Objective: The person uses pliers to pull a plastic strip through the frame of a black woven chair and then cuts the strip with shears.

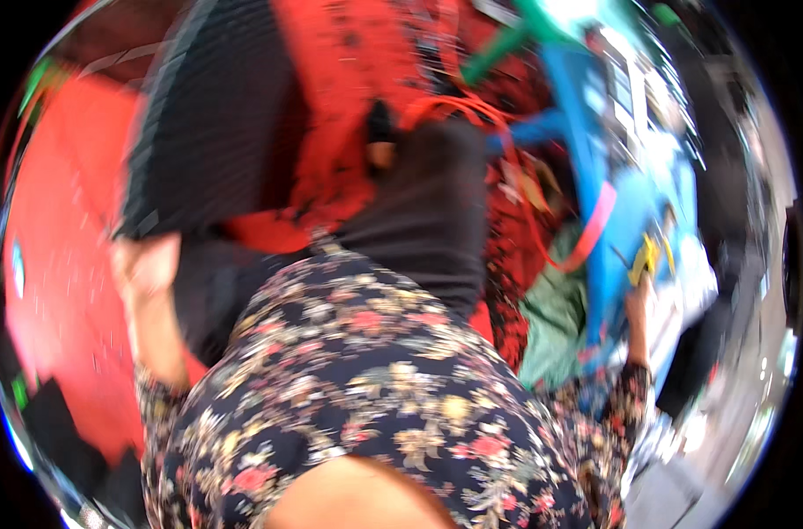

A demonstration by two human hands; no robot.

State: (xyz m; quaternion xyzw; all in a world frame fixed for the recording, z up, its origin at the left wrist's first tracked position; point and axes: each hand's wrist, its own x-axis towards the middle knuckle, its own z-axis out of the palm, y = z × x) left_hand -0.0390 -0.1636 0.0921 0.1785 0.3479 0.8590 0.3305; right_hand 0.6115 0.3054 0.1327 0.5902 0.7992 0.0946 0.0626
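Around us the whole scene is smeared with motion: red fabric [58, 264] fills the left and upper middle, a blue frame-like structure [595, 194] rises on the right, and no bench can be made out.

Nearest to us, our floral-sleeved arms come up from the lower edge. Our left hand [141, 269] has its grip closed around the lower edge of a dark ribbed cloth [212, 123], which hangs up and away from the fingers, in front of the red fabric. Our right hand [638, 304] reaches to the blue frame beside a small yellow thing [646, 256]; the blur hides the fingers, so we cannot tell whether that grip is spread or pressed together, nor whether it touches the yellow thing or only the frame.

Further out, a black garment [428, 212] lies across the middle, a green cloth [556, 322] is bunched just beside the frame, and a pink strap [595, 225] loops down near an orange cord [472, 110] at the far edge.

We judge the main risks to come from speed and clutter. The dark ribbed cloth is held only at one edge, so a quick swing could pull it free or drag it across the red fabric. The strap and cord lie close to our right arm, and a sleeve could snag them. Reaching without a steady view, we might also knock the yellow thing off the frame.
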